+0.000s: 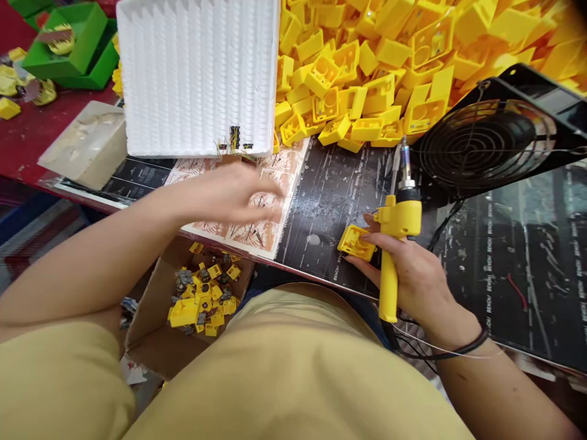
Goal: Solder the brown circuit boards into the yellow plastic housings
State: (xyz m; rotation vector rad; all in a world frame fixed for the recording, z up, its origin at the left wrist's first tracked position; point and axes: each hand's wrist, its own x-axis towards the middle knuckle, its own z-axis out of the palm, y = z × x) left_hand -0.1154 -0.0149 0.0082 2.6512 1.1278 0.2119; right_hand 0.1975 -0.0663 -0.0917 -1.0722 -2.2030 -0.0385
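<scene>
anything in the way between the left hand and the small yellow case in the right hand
Nothing visible: between the left hand and the yellow case lie only patterned paper and black bench surface. The soldering iron, also in the right hand, sits beyond the yellow case.

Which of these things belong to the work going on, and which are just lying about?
Probably the job:
yellow pistol-shaped tool with metal tip and small open yellow plastic box, both in the right hand
heap of similar boxes
white ridged foam tray near the left hand

Probably just lying about:
short red wire
green plastic trays, upper left
</scene>
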